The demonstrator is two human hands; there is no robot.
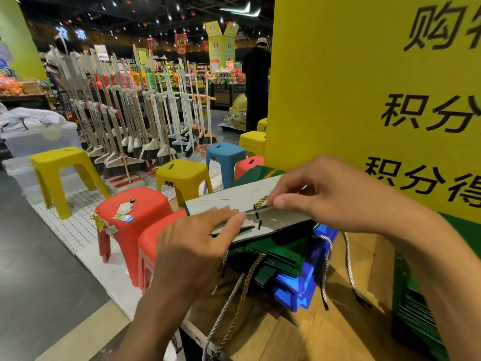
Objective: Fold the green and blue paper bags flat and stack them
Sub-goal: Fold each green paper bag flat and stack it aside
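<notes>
The right grip (325, 194) pinches the gold-green cord (261, 202) of the green bag (223, 201) between thumb and forefinger. This bag shows its white inside and extends from the pinch toward 9 o'clock. The left grip (192, 243), with straight fingers, presses on the bag's near edge at 8 o'clock. Below, at 6 o'clock, flat green bags (281, 254) and blue bags (294, 285) lie on the tabletop (286, 334).

A tall yellow sign (351, 87) with black characters stands at the back of a wooden table (286, 332). Left of the table, red stools (132, 204), yellow stools (182, 173) and a blue stool (225, 152) sit on a white tiled platform (75, 225). Behind them stand rows of upright brooms (130, 121). Clear plastic boxes (39, 142) are stacked far left. A person in black (256, 82) stands in the distance.
</notes>
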